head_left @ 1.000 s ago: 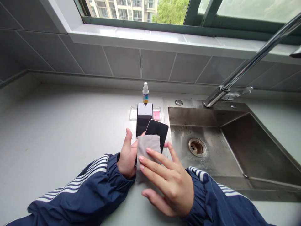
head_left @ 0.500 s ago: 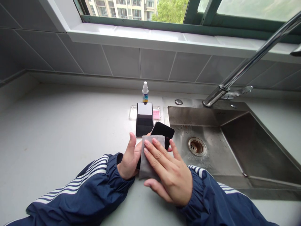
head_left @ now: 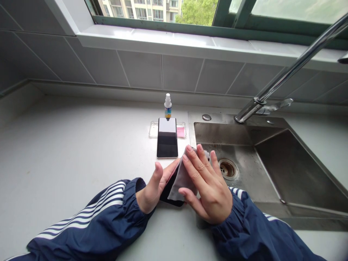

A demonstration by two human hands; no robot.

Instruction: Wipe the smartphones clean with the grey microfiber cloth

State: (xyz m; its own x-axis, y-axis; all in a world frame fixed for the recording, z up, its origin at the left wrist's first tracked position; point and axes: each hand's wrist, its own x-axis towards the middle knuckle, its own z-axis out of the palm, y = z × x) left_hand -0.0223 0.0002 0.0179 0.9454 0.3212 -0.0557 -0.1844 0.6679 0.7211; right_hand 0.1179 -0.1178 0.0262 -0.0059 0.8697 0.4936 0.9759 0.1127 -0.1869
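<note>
Black smartphone (head_left: 168, 192) on left hand (head_left: 151, 192), grey cloth (head_left: 181, 183) under right hand (head_left: 209, 190)

Navy sleeve (head_left: 89, 217), white stripes; grey cloth (head_left: 182, 181); black phone (head_left: 169, 191); spray bottle (head_left: 168, 107), blue-yellow label.

We find the handheld smartphone (head_left: 169, 192) largely hidden by the grey cloth (head_left: 182, 181) and the right hand (head_left: 206, 186). The label on the spray bottle (head_left: 168, 112) is too small to read. The second smartphone (head_left: 167, 137) partly covers the pink slip (head_left: 181, 132) and the clear tray (head_left: 151, 129). The right edge of the frame cuts off the tap (head_left: 299, 61).
</note>
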